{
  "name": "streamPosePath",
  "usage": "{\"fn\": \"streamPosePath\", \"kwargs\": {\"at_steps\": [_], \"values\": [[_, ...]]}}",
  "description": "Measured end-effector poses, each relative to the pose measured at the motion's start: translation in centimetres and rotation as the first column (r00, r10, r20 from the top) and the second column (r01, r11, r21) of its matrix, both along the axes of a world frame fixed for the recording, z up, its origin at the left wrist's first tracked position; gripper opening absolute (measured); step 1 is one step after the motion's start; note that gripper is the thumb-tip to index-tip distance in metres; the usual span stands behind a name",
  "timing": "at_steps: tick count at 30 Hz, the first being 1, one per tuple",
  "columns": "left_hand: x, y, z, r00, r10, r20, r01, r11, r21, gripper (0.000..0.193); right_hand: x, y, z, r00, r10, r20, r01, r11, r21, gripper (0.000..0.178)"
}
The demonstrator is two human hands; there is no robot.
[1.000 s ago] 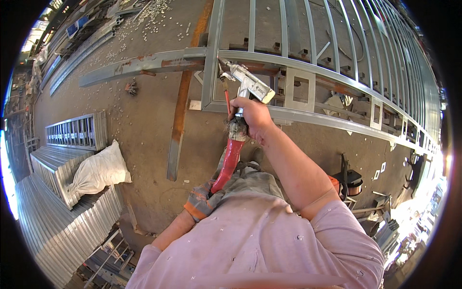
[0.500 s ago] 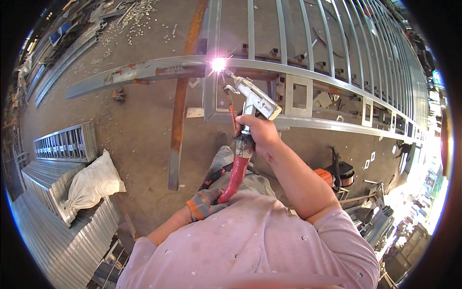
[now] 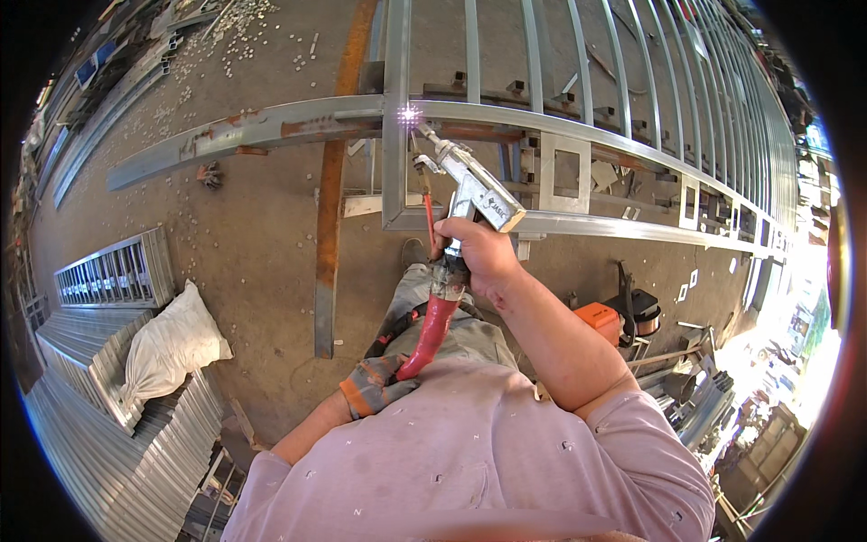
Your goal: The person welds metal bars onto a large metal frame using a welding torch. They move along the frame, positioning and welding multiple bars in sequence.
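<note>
My bare right hand (image 3: 480,257) grips the handle of a silver welding gun (image 3: 479,188) with a red hose (image 3: 430,336) running down from it. The gun's nozzle points up-left at a small bright weld spark (image 3: 409,115). The spark sits where a crossbar meets the side rail of a grey metal frame (image 3: 396,167). Low at my waist, my left hand (image 3: 375,387) wears a grey and orange glove and is closed around the red hose's lower end; its fingers are partly hidden.
Under the frame runs a rusty steel bar (image 3: 330,235), crossed by a long grey beam (image 3: 181,155). Stacked metal profiles (image 3: 135,452) and a white sack (image 3: 176,343) lie at the left. An orange machine (image 3: 601,321) with a wire spool stands at the right.
The weld light has shrunk from a large pink-white glare to a small spark. The gun has shifted slightly; the view has moved a little. Both hands keep their holds.
</note>
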State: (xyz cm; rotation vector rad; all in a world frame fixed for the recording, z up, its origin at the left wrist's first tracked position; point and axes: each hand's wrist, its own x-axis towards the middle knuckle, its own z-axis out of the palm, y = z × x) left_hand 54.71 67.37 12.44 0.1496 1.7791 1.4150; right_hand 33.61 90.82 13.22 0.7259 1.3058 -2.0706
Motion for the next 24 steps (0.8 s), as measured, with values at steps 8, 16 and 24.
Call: {"fn": "streamPosePath", "kwargs": {"at_steps": [8,16,24], "values": [[-0.3,0.5,0.1,0.992,-0.003,0.125,-0.001,0.999,0.032,0.033,0.1,0.6,-0.4,0.999,0.023,-0.025,-0.024,0.999,-0.029,0.005],[-1.5,1.3,-0.6,0.992,-0.123,0.016,0.122,0.992,0.034,0.034,1.2,2.4,1.7,0.993,-0.068,-0.098,0.067,0.998,-0.012,0.019],[-0.5,1.8,-1.1,1.0,0.006,-0.013,-0.006,1.0,-0.01,0.037,-1.0,1.6,0.5,0.997,-0.028,-0.066,0.026,0.999,-0.033,0.006]]}}
